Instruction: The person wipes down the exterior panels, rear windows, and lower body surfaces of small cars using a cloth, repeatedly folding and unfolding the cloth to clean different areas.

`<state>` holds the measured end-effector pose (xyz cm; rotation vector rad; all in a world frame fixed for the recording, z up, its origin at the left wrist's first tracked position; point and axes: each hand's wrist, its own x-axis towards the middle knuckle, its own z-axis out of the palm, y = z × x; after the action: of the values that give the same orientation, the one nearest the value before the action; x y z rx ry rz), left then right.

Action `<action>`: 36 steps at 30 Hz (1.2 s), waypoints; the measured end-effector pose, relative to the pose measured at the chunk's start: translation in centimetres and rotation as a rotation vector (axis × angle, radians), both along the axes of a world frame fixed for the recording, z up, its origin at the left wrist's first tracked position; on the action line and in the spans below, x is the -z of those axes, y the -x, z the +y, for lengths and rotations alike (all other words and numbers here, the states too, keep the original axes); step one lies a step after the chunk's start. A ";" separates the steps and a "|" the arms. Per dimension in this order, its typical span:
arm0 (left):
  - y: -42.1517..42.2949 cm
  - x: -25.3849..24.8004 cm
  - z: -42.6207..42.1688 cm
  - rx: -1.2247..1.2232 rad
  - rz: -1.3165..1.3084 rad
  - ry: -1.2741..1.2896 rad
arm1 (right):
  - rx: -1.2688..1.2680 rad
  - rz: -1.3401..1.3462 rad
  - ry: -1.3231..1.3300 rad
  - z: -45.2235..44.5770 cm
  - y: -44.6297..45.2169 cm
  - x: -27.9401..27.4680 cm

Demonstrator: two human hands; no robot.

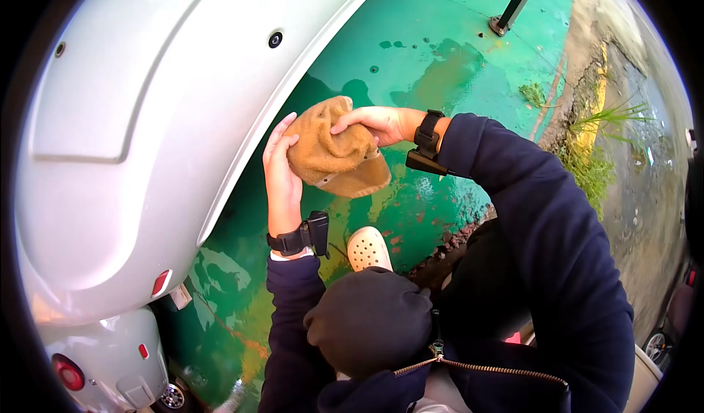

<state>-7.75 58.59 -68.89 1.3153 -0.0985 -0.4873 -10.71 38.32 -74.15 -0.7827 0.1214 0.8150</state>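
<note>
A crumpled brown cloth (334, 145) is held up in front of me between both hands, above the wet green floor. My left hand (282, 167) grips its left edge, with the fingers against the side of the cloth. From the right, my right hand (374, 125) pinches the upper part, its thumb lying over a fold and the other fingers partly hidden behind. One flap of the cloth hangs loose at the lower right. Black straps with small devices circle both wrists. Just left of my left hand is the lower edge of a white car body (183, 83).
Puddles cover parts of the green floor (242, 281). A dark post (513, 6) stands at the upper right, near grass (590, 171) and a cracked pavement edge. Below me are a cream clog (369, 249) and a dark rounded shape (370, 321).
</note>
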 end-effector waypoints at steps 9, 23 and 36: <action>0.2 4.8 3.1 -0.083 0.175 0.031 | 0.266 -0.120 0.289 -0.9 -0.8 0.2; 1.9 6.7 5.4 0.501 -0.101 -0.570 | 0.344 -0.332 0.636 -1.5 -1.9 1.6; -0.6 4.8 0.9 0.203 -0.297 -0.174 | 0.459 -0.554 0.063 2.5 -2.2 -9.9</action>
<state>-7.19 59.50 -73.66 1.5516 -0.4476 -0.4769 -8.48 40.84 -64.27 -0.9683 -0.1654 0.1451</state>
